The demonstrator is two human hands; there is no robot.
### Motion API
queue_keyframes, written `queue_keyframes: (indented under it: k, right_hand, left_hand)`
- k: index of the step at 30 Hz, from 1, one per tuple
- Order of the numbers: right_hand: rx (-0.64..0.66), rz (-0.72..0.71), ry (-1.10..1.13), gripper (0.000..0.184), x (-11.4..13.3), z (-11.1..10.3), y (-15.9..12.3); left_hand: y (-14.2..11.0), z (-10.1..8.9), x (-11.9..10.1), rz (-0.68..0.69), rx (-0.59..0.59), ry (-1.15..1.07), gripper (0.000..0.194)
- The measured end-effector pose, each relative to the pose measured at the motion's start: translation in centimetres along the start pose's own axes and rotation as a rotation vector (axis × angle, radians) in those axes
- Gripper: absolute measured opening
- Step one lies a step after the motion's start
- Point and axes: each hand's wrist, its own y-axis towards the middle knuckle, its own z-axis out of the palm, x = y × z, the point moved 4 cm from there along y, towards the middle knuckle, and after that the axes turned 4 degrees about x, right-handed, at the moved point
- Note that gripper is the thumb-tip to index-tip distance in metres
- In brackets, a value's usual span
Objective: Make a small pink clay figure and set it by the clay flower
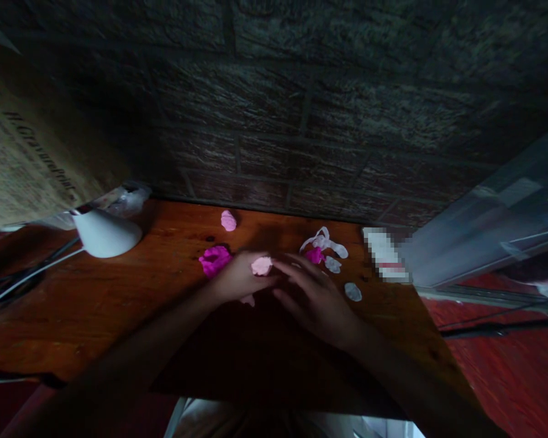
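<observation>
My left hand (237,281) is closed around a light pink lump of soft modelling clay (261,265). The lump's top shows above the fist, and a pale pink bit sticks out below it. My right hand (317,298) reaches in from the right with its fingers apart, the index fingertip at the lump's edge. A crumpled magenta piece (214,260) lies on the table just left of my left hand, and a pink lump (228,220) sits farther back. Beyond my right hand are a small magenta piece (316,255) and white, thin curled pieces (331,245).
The wooden table (173,328) meets a dark brick wall (265,115). A white lamp base (107,233) with a cord stands at left under a printed brown paper shade (36,128). Two pale flat pieces (353,292) and a white box (386,252) lie at right, by a translucent panel (493,207).
</observation>
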Motion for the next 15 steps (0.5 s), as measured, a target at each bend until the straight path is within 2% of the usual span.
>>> queue_keyframes:
  k: [3,5,8,12,15]
  right_hand:
    - [-0.013,-0.008,-0.044,0.04,0.3,0.9,1.5]
    - [-0.044,-0.012,-0.093,0.033,0.2,1.6,2.0]
    - [-0.106,-0.035,-0.077,0.031,0.0,2.1,1.5]
    - [-0.198,-0.019,0.046,0.033,0.3,1.8,0.3]
    - [-0.297,0.084,0.146,0.032,0.0,1.3,-0.1]
  left_hand:
    - [-0.2,-0.6,-0.9,0.097,-0.129,0.196,0.004]
    - [-0.4,-0.9,-1.2,0.123,-0.163,0.256,0.011]
    - [-0.9,-0.7,-1.2,0.116,-0.116,0.288,0.025]
    - [-1.3,0.2,-0.7,0.089,-0.035,0.235,0.033]
    - [-1.0,0.4,0.2,0.02,-0.075,0.079,0.05]
